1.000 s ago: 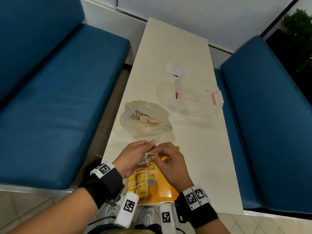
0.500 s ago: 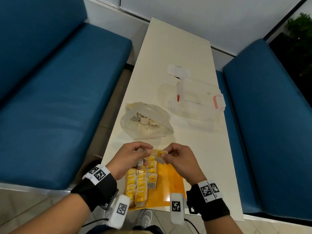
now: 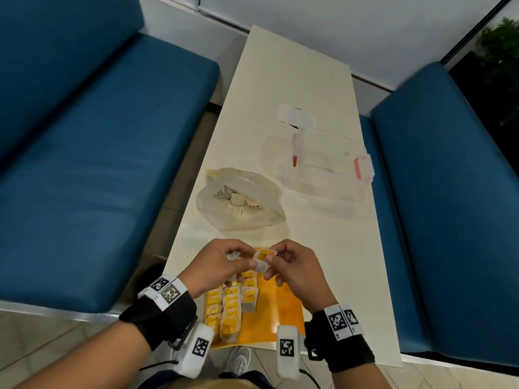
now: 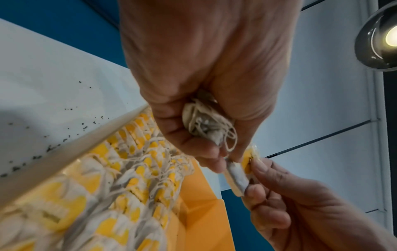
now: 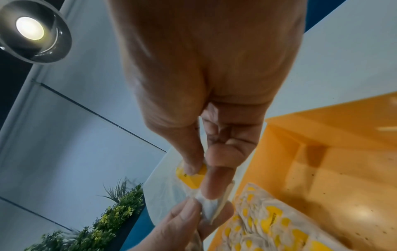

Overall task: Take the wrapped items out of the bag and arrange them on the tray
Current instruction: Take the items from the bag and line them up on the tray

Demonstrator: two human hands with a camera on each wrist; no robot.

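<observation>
Yellow-labelled white tea bag [image 3: 262,261] now hangs pinched between your right hand [image 3: 292,272] and left hand [image 3: 217,265], pulled clear of the tangled bunch [image 4: 207,124] your left palm clutches, raised above the orange tray [image 3: 283,304]; lay it beside the rows [image 3: 229,307]. More wait in the translucent plastic bag [image 3: 241,200].

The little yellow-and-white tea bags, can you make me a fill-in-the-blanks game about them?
1. The flat tray under the rows of yellow-and-white wrapped tea bags is coloured ____.
2. The one tea bag held up above the tray is pinched by ____ hands.
3. The left hand also holds a crumpled bundle tangled with ____.
4. The thin clear plastic bag lies on the cream ____.

Missing words: orange; both; string; table
</observation>
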